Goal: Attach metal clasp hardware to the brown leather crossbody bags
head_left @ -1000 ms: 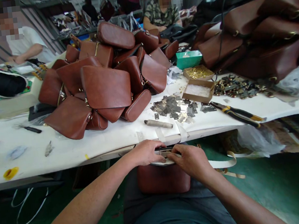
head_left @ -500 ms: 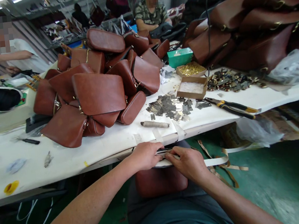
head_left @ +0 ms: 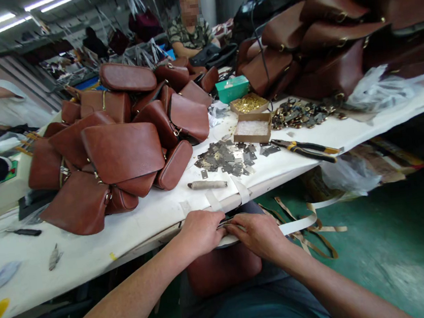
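Observation:
A brown leather bag [head_left: 224, 270] rests on the lap, below the table's front edge. Closed round the left part of its opening is my left hand [head_left: 202, 230]. My right hand [head_left: 256, 233] grips the same rim just to the right, fingers pressed together, and the two hands nearly touch. Between them a thin pale edge shows; what the fingertips pinch is mostly hidden. A white strip [head_left: 298, 224] trails out to the right from beneath my right hand.
Brown bags [head_left: 123, 151] are piled on the white table [head_left: 157, 213]. Metal plates [head_left: 227, 157], a wrapped rod [head_left: 207, 184], pliers [head_left: 306, 149] and a cardboard box [head_left: 252, 128] lie ahead. More bags stand back right. Two people [head_left: 190, 29] sit beyond.
The camera view has shifted, so the table and bags appear further left. My right hand has moved slightly closer to my left on the bag's rim.

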